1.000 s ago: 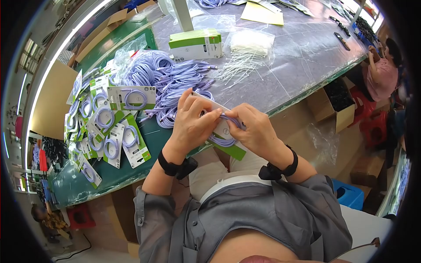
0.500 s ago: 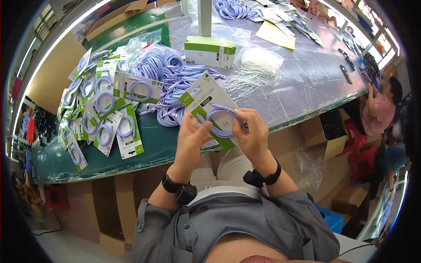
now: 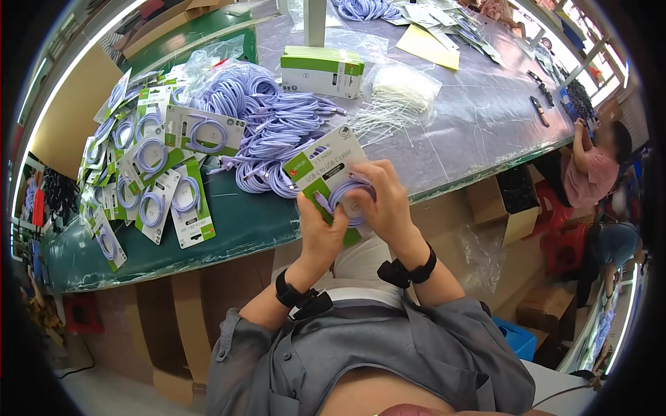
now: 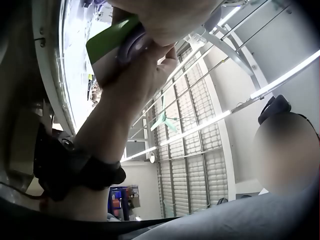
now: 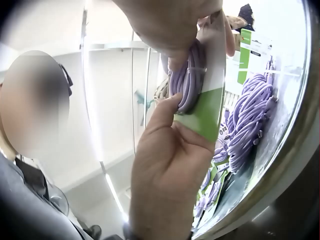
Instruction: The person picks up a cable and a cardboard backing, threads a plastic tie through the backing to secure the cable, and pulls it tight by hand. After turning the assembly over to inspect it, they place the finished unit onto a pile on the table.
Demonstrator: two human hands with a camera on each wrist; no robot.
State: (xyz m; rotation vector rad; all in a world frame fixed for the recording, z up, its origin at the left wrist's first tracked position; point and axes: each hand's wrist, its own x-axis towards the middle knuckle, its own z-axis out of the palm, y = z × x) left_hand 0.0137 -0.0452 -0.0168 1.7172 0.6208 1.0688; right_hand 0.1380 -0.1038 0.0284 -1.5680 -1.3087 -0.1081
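Observation:
A white and green card printed "USB-C to USB-C cable" is held in front of the body, tilted. On its face lies a coiled lilac USB-C cable, with a tie round the coil in the right wrist view. My left hand grips the card at its lower left, its thumb reaching the coil in the right wrist view. From the right side, my right hand pinches the coil against the card, fingers bent over it. The left wrist view shows only the card's green end and part of the coil.
A heap of carded cables lies left on the table, beside loose lilac cables. Behind stand a stack of cards and a bag of white ties. A person in pink sits at the right.
The right hand has moved from the card's right edge in over the coil. The left hand, loose beside the card half a second ago, now grips its lower left.

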